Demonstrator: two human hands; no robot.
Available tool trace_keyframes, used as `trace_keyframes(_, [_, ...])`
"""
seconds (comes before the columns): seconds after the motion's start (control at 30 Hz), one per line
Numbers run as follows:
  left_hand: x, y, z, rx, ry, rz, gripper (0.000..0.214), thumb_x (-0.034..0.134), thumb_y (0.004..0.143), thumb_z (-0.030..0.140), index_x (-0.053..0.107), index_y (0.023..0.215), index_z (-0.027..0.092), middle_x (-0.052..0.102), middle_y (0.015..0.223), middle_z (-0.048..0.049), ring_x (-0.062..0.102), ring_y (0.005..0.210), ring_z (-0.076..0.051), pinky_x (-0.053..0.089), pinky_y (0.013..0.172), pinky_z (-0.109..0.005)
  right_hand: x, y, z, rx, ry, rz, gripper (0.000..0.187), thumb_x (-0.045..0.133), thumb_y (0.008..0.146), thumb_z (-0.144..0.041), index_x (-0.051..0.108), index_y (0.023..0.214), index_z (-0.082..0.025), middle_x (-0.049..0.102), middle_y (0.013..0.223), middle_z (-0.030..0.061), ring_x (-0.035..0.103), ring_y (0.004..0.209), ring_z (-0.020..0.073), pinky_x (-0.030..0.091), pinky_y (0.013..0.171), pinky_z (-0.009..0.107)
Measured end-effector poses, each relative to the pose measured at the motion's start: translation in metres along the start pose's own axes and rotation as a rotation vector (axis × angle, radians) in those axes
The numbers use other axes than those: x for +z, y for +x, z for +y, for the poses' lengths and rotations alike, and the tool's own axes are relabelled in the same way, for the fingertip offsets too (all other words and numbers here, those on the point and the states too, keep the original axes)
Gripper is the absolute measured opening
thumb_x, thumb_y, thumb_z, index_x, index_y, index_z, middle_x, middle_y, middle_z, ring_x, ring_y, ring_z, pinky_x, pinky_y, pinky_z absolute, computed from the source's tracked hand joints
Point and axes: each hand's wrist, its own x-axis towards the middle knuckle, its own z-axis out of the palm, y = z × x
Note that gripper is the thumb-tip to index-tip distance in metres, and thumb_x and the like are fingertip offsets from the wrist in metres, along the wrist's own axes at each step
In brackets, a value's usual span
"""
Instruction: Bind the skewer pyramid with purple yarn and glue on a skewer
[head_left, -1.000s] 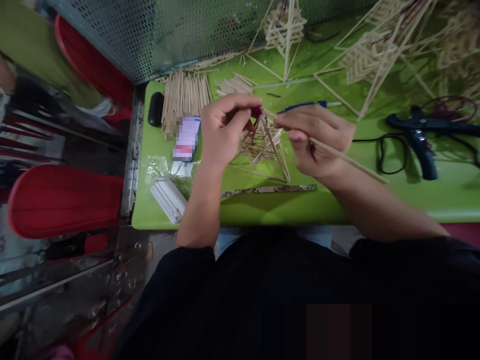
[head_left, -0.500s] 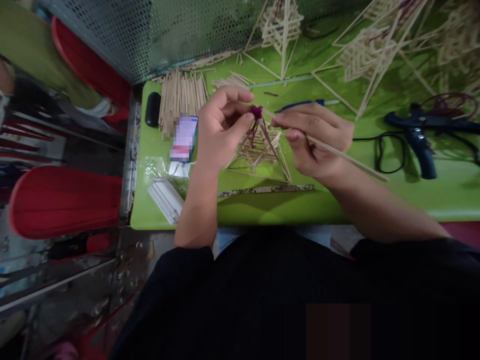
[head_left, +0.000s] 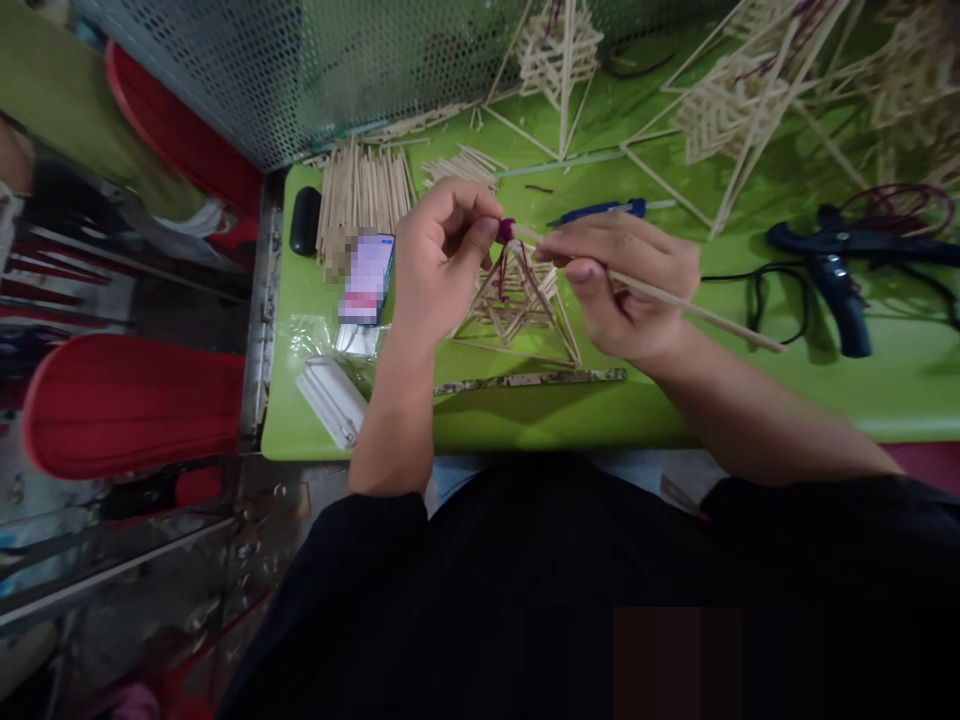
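Note:
My left hand [head_left: 442, 255] pinches a small purple cord knot [head_left: 508, 230] between thumb and fingertips. A thin wooden stick [head_left: 697, 312] lies in the grip of my right hand [head_left: 626, 275], its tip touching the knot and its tail slanting down past the wrist. Just beneath both hands stands a pyramid-shaped stick frame [head_left: 517, 300] with stacked sticks inside, and purple cord hangs down from its top. Part of the frame's peak is hidden by my left fingers.
On the green table [head_left: 712, 400] lie a stick bundle [head_left: 364, 190], a phone [head_left: 367, 278], a white box [head_left: 331, 400], a patterned strip [head_left: 532, 380] and a blue pen-like tool [head_left: 600, 210]. A black-handled glue gun [head_left: 840, 280] is at right. Finished-looking stick frames [head_left: 735, 105] stand behind.
My left hand and the knot have shifted slightly left and down. My right hand has moved a little left with the stick, still against the knot.

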Motion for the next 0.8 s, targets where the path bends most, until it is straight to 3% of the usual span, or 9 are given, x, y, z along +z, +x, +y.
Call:
trace_keyframes(0.2, [0.001,-0.002,0.009,-0.013,0.033,0.029,0.069,0.078,0.11,0.099,0.077,0.115,0.031,0.071,0.102,-0.0054,0.08,0.102,-0.028,0.072,0.094,-0.047,0.003,0.004,-0.008,-0.093,-0.005,0.072,0.027,0.077,0.122,-0.045,0.096,0.142,-0.043,0.095,0.108,0.0008,0.091,0.088,0.0249,0.078,0.081,0.045])
trace_keyframes(0.37, [-0.001,-0.001,0.012,0.163,0.01,0.022,0.054,0.079,0.114,0.091,0.078,0.121,0.037,0.076,0.108,-0.0051,0.074,0.096,-0.027,0.07,0.088,-0.051,0.008,0.007,-0.015,-0.033,0.009,0.111,0.026,0.074,0.124,-0.048,0.096,0.138,-0.045,0.094,0.103,-0.0014,0.089,0.083,0.0248,0.077,0.079,0.046])
trace_keyframes(0.53, [0.001,-0.002,0.015,0.199,-0.001,0.011,0.048,0.08,0.118,0.084,0.079,0.122,0.036,0.076,0.109,-0.0046,0.072,0.094,-0.024,0.066,0.085,-0.046,0.01,0.007,-0.018,0.036,0.089,0.153,0.024,0.079,0.122,-0.056,0.097,0.134,-0.045,0.093,0.099,0.0009,0.088,0.077,0.026,0.074,0.068,0.044])
trace_keyframes(0.67, [0.0,-0.003,0.006,0.109,0.048,0.039,0.058,0.079,0.114,0.092,0.078,0.122,0.034,0.075,0.113,-0.0071,0.077,0.109,-0.031,0.067,0.094,-0.051,0.009,0.007,-0.025,0.177,0.109,0.141,0.028,0.08,0.119,-0.069,0.096,0.127,-0.047,0.094,0.1,0.0017,0.088,0.079,0.0293,0.075,0.067,0.049])
trace_keyframes(0.8, [-0.005,0.002,-0.011,0.175,-0.005,0.011,0.048,0.093,0.108,0.083,0.08,0.122,0.04,0.079,0.11,-0.0064,0.073,0.099,-0.029,0.066,0.089,-0.051,0.012,0.006,-0.026,0.217,0.177,0.183,0.029,0.082,0.119,-0.066,0.097,0.123,-0.042,0.091,0.096,0.0025,0.087,0.077,0.0279,0.074,0.067,0.047])
